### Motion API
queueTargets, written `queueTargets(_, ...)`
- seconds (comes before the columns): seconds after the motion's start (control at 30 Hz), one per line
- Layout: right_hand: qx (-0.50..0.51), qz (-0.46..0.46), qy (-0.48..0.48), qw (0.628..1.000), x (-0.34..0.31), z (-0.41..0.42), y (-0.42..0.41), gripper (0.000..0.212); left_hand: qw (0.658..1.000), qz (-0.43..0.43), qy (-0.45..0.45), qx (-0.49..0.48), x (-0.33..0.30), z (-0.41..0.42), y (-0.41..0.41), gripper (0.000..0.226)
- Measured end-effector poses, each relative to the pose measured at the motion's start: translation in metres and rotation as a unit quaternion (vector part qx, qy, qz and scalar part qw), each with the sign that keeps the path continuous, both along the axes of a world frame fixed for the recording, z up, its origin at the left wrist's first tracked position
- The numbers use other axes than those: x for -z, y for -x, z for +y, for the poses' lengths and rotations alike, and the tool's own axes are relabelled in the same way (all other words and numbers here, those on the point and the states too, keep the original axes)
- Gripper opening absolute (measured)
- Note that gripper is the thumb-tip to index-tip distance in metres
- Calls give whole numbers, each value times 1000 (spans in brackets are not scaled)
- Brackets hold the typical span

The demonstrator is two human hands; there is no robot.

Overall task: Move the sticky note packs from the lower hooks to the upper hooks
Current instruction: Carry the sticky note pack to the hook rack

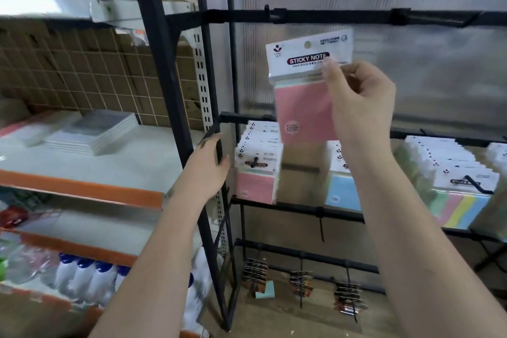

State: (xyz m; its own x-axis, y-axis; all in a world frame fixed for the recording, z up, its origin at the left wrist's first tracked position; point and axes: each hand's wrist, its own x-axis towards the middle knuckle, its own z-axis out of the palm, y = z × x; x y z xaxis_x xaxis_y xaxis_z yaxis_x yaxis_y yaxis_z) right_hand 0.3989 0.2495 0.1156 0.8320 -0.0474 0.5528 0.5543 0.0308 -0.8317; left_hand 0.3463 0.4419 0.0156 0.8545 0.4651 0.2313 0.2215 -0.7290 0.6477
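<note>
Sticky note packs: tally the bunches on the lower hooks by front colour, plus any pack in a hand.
Pink-fronted bunch: 1
Blue-fronted bunch: 1
Multicolour bunch: 1
Bunch cut off at right edge, colour unclear: 1
Pink pack in right hand: 1
Total: 5

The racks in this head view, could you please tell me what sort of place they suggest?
Probably a stationery shop or stockroom: rows of white-headed sticky note packs on black hooks, stacked white notebooks on an orange-edged shelf, white bottles below.
</note>
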Motion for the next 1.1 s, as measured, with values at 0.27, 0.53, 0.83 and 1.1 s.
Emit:
queueTargets(0.27,-54,0,-61,997,-35,42,3,40,1000,0,-9,-1,7,6,-5,47)
queueTargets(0.53,-28,37,-77,996,-42,59,-10,48,999,2,-32,0,14,7,-5,42)
queueTargets(0.83,-23,0,-84,996,-33,62,-12,35,1000,-12,-22,2,18,7,-9,43)
queueTargets(1.1,-2,5,-65,998,-30,67,-23,28,1000,-4,-12,6,20,6,-10,44)
